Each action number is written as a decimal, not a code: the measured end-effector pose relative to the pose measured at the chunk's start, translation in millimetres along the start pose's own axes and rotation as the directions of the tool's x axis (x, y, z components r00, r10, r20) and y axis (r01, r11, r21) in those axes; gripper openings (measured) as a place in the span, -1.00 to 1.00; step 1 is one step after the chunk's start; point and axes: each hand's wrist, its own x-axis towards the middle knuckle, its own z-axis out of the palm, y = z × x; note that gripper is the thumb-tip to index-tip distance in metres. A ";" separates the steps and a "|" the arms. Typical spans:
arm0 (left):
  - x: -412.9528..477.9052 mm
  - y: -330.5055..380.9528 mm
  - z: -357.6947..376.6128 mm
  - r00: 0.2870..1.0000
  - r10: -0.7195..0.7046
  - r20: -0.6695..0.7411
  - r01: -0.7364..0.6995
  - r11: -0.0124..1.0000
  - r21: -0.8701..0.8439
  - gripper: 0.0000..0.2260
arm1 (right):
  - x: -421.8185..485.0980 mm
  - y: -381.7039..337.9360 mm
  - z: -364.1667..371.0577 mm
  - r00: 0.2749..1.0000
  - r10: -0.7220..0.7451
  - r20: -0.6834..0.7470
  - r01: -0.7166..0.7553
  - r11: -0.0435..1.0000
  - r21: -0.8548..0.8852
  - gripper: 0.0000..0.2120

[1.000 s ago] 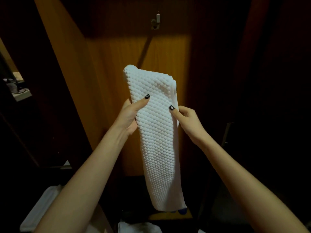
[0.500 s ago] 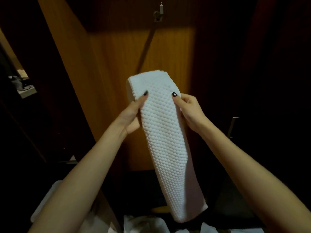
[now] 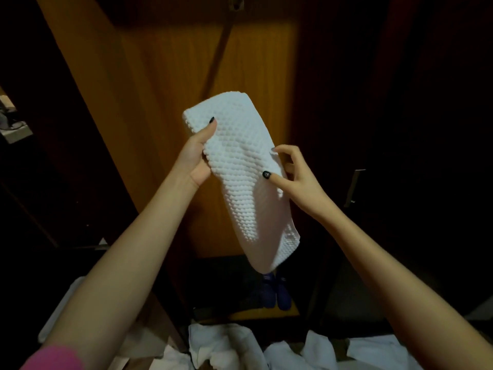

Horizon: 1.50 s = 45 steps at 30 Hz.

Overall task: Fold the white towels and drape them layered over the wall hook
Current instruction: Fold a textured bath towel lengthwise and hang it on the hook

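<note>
Towel (image 3: 240, 177) folded into a narrow strip, mid-air below the hook (image 3: 236, 1); left hand (image 3: 194, 158) grips its upper left edge, right hand (image 3: 298, 182) pinches the right edge. Nothing draped yet; loose towels (image 3: 226, 345) lie near, unfolded.

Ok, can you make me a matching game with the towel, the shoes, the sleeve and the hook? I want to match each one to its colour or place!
Things:
1. held towel
2. shoes
3. sleeve
4. wall hook

Matches:
A. pink, bottom-left corner
B. top edge, on the wooden panel
C. white and bumpy
D. dark blue, below the towel

Pairs: 1-C, 2-D, 3-A, 4-B
</note>
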 end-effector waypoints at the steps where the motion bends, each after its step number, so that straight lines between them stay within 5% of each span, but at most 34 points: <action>1: 3.1 1.6 1.4 1.000 0.000 0.009 0.000 1.000 0.013 -0.76 | -0.3 3.0 0.7 1.000 0.026 -0.002 -0.026 0.999 0.035 -0.68; 5: 15.4 6.0 7.3 1.000 0.024 0.016 -0.024 1.000 -0.009 -0.71 | -1.5 15.5 -2.7 0.984 0.178 0.017 -0.178 0.981 0.070 -0.70; 10: 29.4 2.8 3.0 1.000 0.008 -0.003 -0.008 1.000 0.006 -0.77 | -16.1 30.3 -10.5 0.981 0.183 0.069 -0.189 0.978 0.085 -0.67; 19: 41.6 2.3 9.2 0.996 0.002 -0.088 0.012 0.987 0.160 -0.55 | -22.5 32.4 -23.3 0.957 0.057 -0.283 -0.087 0.992 -0.096 -0.79; 24: 43.4 6.8 25.1 1.000 0.009 0.004 -0.009 0.994 0.113 -0.61 | -17.5 33.4 -30.3 0.966 0.255 -0.033 -0.248 0.959 0.135 -0.80; 33: 41.8 20.8 34.3 0.979 0.003 0.205 -0.015 0.998 0.058 -0.69 | 2.3 37.8 -24.6 0.968 0.196 0.157 -0.243 0.888 0.390 -0.59; 40: 51.0 37.2 16.5 0.994 0.063 0.094 -0.071 0.994 0.079 -0.65 | 8.5 29.2 -5.5 0.972 0.149 0.181 -0.214 0.877 0.431 -0.69; 45: 53.6 40.6 -7.8 0.995 0.080 -0.057 -0.074 0.993 0.087 -0.71 | 0.2 35.3 -8.1 0.912 0.219 0.348 -0.343 0.871 0.351 -0.71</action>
